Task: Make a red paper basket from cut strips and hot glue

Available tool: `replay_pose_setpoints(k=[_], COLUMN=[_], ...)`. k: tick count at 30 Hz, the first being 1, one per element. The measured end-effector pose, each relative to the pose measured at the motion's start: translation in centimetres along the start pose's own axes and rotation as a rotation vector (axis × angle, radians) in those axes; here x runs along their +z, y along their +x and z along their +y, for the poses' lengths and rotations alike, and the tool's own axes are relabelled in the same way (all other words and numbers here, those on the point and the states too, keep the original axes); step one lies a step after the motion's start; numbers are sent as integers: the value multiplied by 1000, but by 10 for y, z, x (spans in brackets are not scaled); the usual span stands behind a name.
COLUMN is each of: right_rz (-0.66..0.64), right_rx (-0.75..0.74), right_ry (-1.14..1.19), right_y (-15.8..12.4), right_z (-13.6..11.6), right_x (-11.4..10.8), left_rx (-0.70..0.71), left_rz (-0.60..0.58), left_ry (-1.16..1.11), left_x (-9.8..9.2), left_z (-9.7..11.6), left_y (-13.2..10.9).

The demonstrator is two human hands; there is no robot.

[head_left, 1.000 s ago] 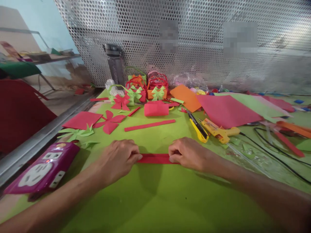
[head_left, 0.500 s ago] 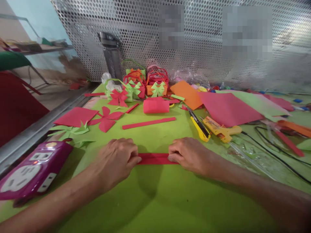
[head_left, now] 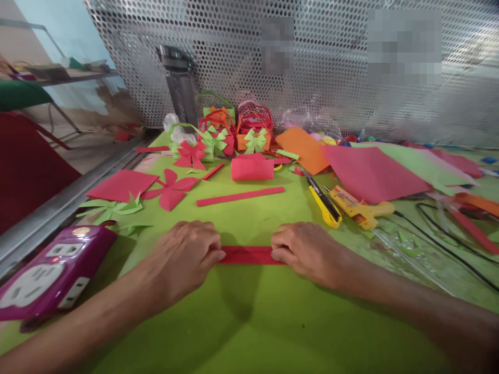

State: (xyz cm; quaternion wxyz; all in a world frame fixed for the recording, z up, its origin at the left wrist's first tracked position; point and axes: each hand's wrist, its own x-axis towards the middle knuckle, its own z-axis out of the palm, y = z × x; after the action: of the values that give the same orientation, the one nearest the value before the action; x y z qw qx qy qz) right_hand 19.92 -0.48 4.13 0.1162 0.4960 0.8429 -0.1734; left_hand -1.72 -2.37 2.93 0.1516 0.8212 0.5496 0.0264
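Observation:
A narrow red paper strip point(head_left: 246, 254) lies flat on the green table sheet point(head_left: 249, 322) in front of me. My left hand point(head_left: 186, 257) is closed on its left end, fingers curled and pressing it down. My right hand point(head_left: 305, 249) is closed on the strip's right end in the same way. Both ends of the strip are hidden under my fingers.
A second red strip point(head_left: 239, 197) lies just beyond. Further back sit a rolled red paper point(head_left: 251, 168), paper bows and small baskets point(head_left: 253, 132). A yellow cutter point(head_left: 324, 202) and yellow glue gun point(head_left: 360, 208) lie right, a purple power strip point(head_left: 50, 272) left, coloured sheets point(head_left: 370, 171) far right.
Both hands stay on the red strip with almost no movement; only the camera view has shifted slightly.

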Motion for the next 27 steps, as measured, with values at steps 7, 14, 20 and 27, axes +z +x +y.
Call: replay_pose_setpoints(k=[7, 14, 20, 27], right_rz=[21, 22, 71, 129], right_rx=[-18, -4, -36, -73], right_ry=[-8, -28, -15, 23], right_y=[1, -1, -1, -1], right_z=[0, -2, 1, 8], right_x=[3, 0, 2, 7], left_rx=[-21, -18, 12, 308], left_rz=[25, 2, -7, 38], left_ry=[1, 62, 82, 354], left_x=[3, 1, -1, 9], left_z=[1, 4, 4, 2], left_y=[-1, 0, -1, -4])
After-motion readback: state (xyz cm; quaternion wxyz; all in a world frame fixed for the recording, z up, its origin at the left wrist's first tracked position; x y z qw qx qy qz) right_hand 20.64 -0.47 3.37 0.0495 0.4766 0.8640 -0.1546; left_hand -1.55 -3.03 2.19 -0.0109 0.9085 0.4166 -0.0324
